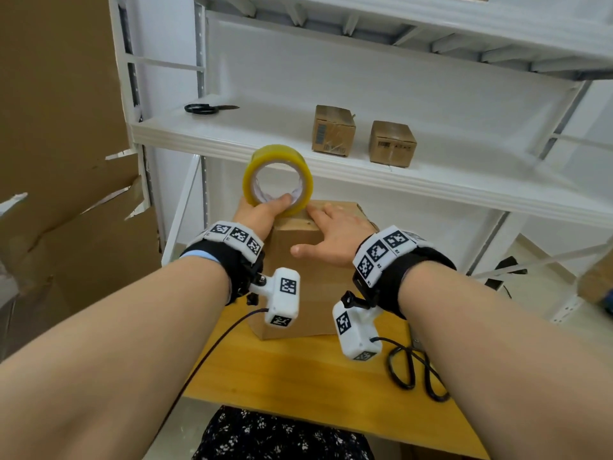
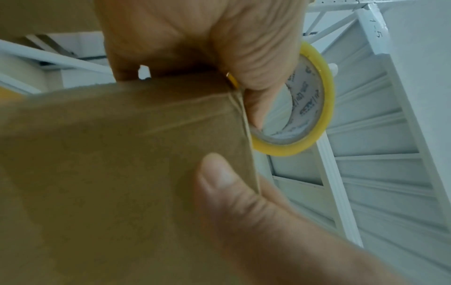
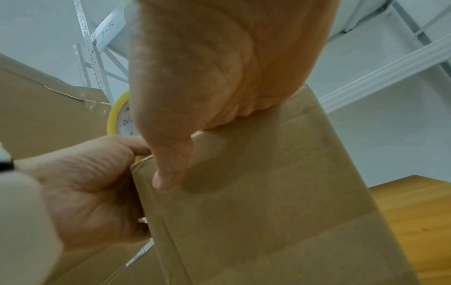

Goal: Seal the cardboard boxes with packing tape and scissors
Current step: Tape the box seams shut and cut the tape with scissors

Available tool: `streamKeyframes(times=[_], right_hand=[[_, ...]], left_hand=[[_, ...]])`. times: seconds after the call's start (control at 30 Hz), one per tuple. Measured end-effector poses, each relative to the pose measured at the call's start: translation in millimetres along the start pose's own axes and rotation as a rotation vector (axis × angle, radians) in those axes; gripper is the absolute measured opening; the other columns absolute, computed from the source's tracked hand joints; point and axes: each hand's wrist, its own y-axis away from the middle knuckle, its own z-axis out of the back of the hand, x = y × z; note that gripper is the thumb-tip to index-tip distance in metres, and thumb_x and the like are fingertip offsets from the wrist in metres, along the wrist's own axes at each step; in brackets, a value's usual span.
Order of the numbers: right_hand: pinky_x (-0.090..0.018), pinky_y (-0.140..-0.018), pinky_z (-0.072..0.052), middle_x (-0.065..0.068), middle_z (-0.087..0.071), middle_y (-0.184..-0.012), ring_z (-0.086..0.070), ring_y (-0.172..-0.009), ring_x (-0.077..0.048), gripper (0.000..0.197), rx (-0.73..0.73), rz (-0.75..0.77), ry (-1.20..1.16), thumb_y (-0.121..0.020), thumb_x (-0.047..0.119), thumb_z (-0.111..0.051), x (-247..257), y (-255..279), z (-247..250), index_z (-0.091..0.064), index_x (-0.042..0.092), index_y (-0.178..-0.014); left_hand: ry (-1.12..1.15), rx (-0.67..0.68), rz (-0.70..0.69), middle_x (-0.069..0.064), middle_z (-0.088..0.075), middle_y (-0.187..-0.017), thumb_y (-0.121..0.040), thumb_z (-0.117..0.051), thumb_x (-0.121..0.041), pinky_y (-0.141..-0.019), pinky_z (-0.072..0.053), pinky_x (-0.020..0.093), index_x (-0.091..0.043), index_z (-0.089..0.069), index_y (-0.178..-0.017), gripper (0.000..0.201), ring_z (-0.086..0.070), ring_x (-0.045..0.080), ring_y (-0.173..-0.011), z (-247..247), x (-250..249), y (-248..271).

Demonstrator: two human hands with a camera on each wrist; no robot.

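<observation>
A tall cardboard box (image 1: 298, 280) stands upright on the wooden table (image 1: 298, 376), right in front of the person and close to the white shelf (image 1: 431, 174). The left hand (image 1: 262, 214) grips a yellow roll of tape (image 1: 278, 179), thumb hooked through the core and fingers wrapped round the outside. The roll stands on edge at the top far left corner of the box, touching it or very nearly so. From the left wrist view, the roll (image 2: 310, 108) sits just past the box's edge (image 2: 122, 154), with the hand (image 2: 195, 48) curled over it.

The right hand (image 1: 331, 235) lies flat on the top of the box, fingers straight and spread, fingertips close beside the roll, thumb hanging down over the near face. It presses on the cardboard without gripping anything. The right wrist view shows the same: the palm (image 3: 219, 67) on the box top (image 3: 268, 192), the thumb against the front side.

The scissors (image 1: 207, 108) lie on the shelf, up and to the left, well apart from both hands. Two small boxes, one (image 1: 332, 130) beside the other (image 1: 392, 143), stand further right on that same shelf. A big sheet of torn cardboard (image 1: 66, 161) leans at the left. A black cable (image 1: 414, 370) is looped on the table to the right of the box.
</observation>
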Motion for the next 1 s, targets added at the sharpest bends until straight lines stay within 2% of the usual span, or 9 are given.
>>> streamKeyframes(times=[0.1,0.2,0.3,0.4,0.53,0.67,0.87,0.93,1.0], right_hand=[[-0.049,-0.119,-0.025,-0.005,-0.021,-0.163,-0.023,-0.148,-0.028,0.097,0.075,0.005,-0.029,-0.08,0.083,-0.043,-10.3,-4.2,8.3,-0.013,0.032,-0.157],[-0.044,-0.114,-0.034,-0.002,-0.037,-0.157,-0.04,-0.139,-0.026,0.086,0.132,0.001,-0.085,-0.084,0.079,-0.046,-14.0,-7.2,27.7,-0.026,0.034,-0.154],[-0.038,-0.113,-0.031,-0.001,-0.033,-0.159,-0.035,-0.143,-0.025,0.075,0.068,0.032,-0.046,-0.089,0.074,-0.042,-5.6,-3.8,24.7,-0.026,0.038,-0.153],[-0.036,-0.114,-0.029,-0.005,-0.027,-0.162,-0.03,-0.145,-0.026,0.08,0.043,0.033,-0.05,-0.09,0.072,-0.043,0.9,-4.8,15.0,-0.022,0.031,-0.156],[-0.036,-0.112,-0.03,-0.003,-0.025,-0.162,-0.031,-0.145,-0.026,0.084,0.083,0.011,-0.079,-0.088,0.074,-0.045,-0.8,-8.5,16.6,-0.024,0.028,-0.156],[-0.037,-0.11,-0.033,-0.004,-0.037,-0.156,-0.038,-0.141,-0.024,0.086,0.055,0.026,-0.078,-0.085,0.075,-0.049,0.6,-9.5,13.3,-0.03,0.026,-0.153],[-0.04,-0.113,-0.034,-0.005,-0.037,-0.156,-0.036,-0.141,-0.025,0.092,0.061,0.014,-0.107,-0.082,0.073,-0.056,-0.1,-11.2,17.5,-0.028,0.022,-0.153],[-0.038,-0.115,-0.029,-0.005,-0.027,-0.162,-0.03,-0.146,-0.025,0.096,0.051,-0.004,-0.155,-0.085,0.068,-0.058,-2.1,-5.5,23.9,-0.018,0.019,-0.157],[-0.037,-0.114,-0.03,-0.005,-0.029,-0.16,-0.032,-0.144,-0.026,0.089,0.011,0.028,-0.191,-0.088,0.062,-0.059,1.2,-1.0,24.8,-0.023,0.018,-0.156]], left_hand=[[-0.04,-0.01,0.014,0.005,-0.071,-0.097,-0.08,-0.074,-0.04,-0.047,-0.041,0.02,-0.015,-0.065,-0.114,0.043,-0.063,0.012,-0.07,-13.0,-3.7,-4.2],[-0.085,-0.021,-0.007,0.005,-0.07,-0.099,-0.079,-0.071,-0.046,-0.066,-0.048,0.028,-0.018,-0.063,-0.115,0.046,-0.064,0.017,-0.079,-26.1,0.8,-6.2],[-0.109,-0.006,0.0,0.004,-0.07,-0.099,-0.072,-0.067,-0.056,-0.084,-0.055,0.039,-0.021,-0.059,-0.116,0.057,-0.067,0.024,-0.087,-34.3,6.9,-4.7],[-0.203,-0.002,-0.017,0.005,-0.07,-0.091,-0.07,-0.063,-0.058,-0.077,-0.055,0.037,-0.016,-0.061,-0.11,0.057,-0.067,0.025,-0.082,-30.9,7.7,-9.0],[-0.32,0.022,-0.071,0.006,-0.058,-0.064,-0.081,-0.055,-0.043,-0.061,-0.047,0.033,-0.01,-0.058,-0.076,0.034,-0.058,0.03,-0.065,-16.1,-4.0,-11.0],[-0.133,-0.02,0.022,0.017,-0.065,-0.076,-0.068,-0.061,-0.044,-0.081,-0.057,0.053,-0.007,-0.067,-0.083,0.04,-0.068,0.037,-0.08,4.8,-0.2,-11.6],[0.058,-0.018,0.108,0.022,-0.07,-0.09,-0.051,-0.061,-0.051,-0.087,-0.051,0.054,-0.017,-0.067,-0.081,0.046,-0.068,0.039,-0.089,-3.7,13.6,-11.6],[0.034,0.013,0.119,0.02,-0.07,-0.089,-0.053,-0.056,-0.053,-0.09,-0.05,0.054,-0.018,-0.067,-0.083,0.047,-0.067,0.037,-0.089,-10.5,17.2,-16.1],[0.028,0.014,0.123,0.013,-0.066,-0.081,-0.06,-0.053,-0.05,-0.085,-0.051,0.048,-0.018,-0.066,-0.082,0.041,-0.065,0.032,-0.085,-14.3,10.7,-8.1]])
